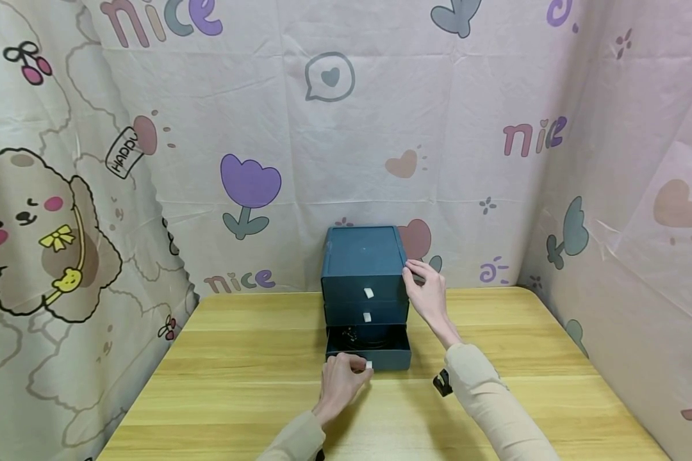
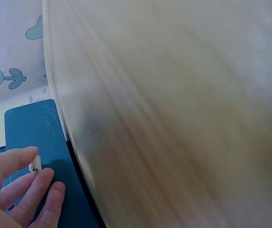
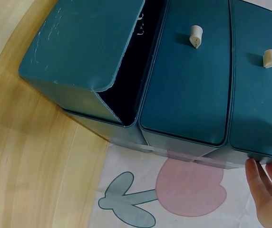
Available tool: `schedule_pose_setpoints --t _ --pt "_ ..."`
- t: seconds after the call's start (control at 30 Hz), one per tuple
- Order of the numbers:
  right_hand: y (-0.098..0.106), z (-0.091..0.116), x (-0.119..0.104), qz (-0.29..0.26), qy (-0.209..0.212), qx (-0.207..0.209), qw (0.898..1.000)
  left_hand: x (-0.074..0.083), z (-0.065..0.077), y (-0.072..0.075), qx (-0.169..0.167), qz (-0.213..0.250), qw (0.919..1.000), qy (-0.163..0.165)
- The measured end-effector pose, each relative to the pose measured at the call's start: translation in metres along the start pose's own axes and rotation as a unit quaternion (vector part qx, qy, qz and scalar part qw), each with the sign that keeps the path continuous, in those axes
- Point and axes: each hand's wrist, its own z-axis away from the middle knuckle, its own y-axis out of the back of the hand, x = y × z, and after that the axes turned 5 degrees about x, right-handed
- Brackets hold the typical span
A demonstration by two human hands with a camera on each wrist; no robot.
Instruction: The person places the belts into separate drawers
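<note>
A dark teal box of stacked drawers [image 1: 363, 251] stands at the back of the table. Its bottom drawer [image 1: 389, 360] is pulled out, and dark, thin looped things [image 1: 352, 338] lie inside, too small to name. My left hand [image 1: 339, 383] is at that drawer's front, thumb and fingers pinching its small white pull tab [image 2: 35, 165]. With its fingertips, my right hand [image 1: 428, 291] touches the box's upper right front edge. The two upper drawers, each with a white pull tab [image 3: 196, 36], are closed in the right wrist view.
A wooden table [image 1: 236, 358] lies under the box. Behind it and at the sides hangs a printed cloth [image 1: 334, 147]. A black object [image 1: 442, 383] shows beside the right sleeve.
</note>
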Motion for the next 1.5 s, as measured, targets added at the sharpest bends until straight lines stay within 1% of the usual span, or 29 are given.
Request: schedule_pose_setpoints --t 0.3,0.57,0.9,1.17,1.5 --pt "0.0 -0.001 -0.002 0.0 -0.001 0.001 1.0 -0.001 -0.004 -0.003 0.014 0.012 0.9996 0.02" --pt "0.0 -0.001 -0.002 -0.002 0.0 0.003 1.0 -0.001 -0.007 -0.005 0.022 0.011 0.9993 0.029" --pt "-0.001 -0.001 0.0 0.001 0.008 0.003 1.0 -0.003 -0.012 -0.009 0.038 0.009 0.9988 0.029" --pt "0.0 -0.002 -0.001 -0.004 0.004 0.007 1.0 -0.002 -0.016 -0.012 0.053 0.015 0.9982 0.023" --pt "0.0 -0.001 0.0 0.001 0.0 0.002 1.0 -0.002 -0.021 -0.016 0.063 0.01 0.9968 0.047"
